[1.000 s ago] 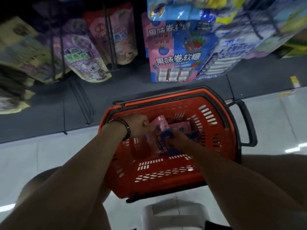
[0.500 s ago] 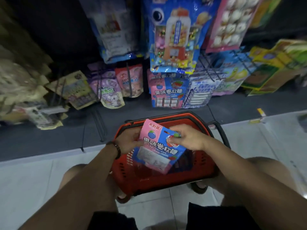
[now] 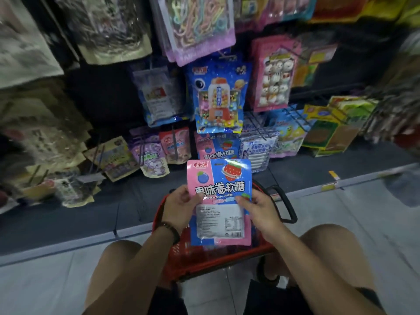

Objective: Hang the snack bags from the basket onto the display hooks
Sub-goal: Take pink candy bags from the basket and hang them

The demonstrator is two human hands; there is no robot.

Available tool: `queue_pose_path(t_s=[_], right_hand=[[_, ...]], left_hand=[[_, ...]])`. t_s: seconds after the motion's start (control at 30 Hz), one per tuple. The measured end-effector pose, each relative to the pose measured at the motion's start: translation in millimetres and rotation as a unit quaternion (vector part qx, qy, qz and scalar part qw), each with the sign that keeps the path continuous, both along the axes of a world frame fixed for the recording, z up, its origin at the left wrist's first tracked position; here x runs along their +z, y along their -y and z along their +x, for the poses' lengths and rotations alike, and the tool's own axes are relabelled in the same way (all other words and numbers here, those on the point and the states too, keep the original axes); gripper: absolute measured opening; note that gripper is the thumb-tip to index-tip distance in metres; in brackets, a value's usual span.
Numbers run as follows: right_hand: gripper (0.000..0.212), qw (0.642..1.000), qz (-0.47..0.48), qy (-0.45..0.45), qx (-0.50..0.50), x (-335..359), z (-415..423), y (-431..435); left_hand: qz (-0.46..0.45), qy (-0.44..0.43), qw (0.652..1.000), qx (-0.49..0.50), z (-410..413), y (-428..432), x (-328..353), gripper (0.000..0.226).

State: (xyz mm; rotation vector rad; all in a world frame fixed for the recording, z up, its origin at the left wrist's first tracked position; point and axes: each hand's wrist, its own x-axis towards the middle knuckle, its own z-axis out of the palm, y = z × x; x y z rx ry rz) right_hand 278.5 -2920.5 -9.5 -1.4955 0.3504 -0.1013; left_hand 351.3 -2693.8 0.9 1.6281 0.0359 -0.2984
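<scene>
I've got the flat pink-and-blue plastic snack bag (image 3: 219, 201) upright above the red plastic basket (image 3: 204, 262), my left hand (image 3: 181, 206) pinching its left edge and my right hand (image 3: 259, 209) pinching the right. Matching bags (image 3: 218, 148) hang just beyond on the bottom row. Best keep it taut and level, then thread its top hole squarely onto that hook.
</scene>
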Motion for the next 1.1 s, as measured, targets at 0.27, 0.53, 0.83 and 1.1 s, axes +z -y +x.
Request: queue_pose_path(t_s=[0.27,0.53,0.83,1.1], right_hand=[[0.027,0.996,-0.044,0.072,-0.010,29,1,-8],[0.022,0.982,-0.094,0.144,0.076,51,0,-33],[0.056,0.990,-0.108,0.050,-0.081,69,31,19],[0.024,0.996,-0.009,0.087,-0.012,64,54,27]], left_hand=[[0.140,0.131,0.975,0.113,-33,29,28,0.052],[-0.056,0.114,0.991,-0.046,-47,49,56,0.048],[0.014,0.071,0.997,-0.032,-17,7,63,0.014],[-0.030,0.093,0.995,-0.028,8,18,56,0.025]])
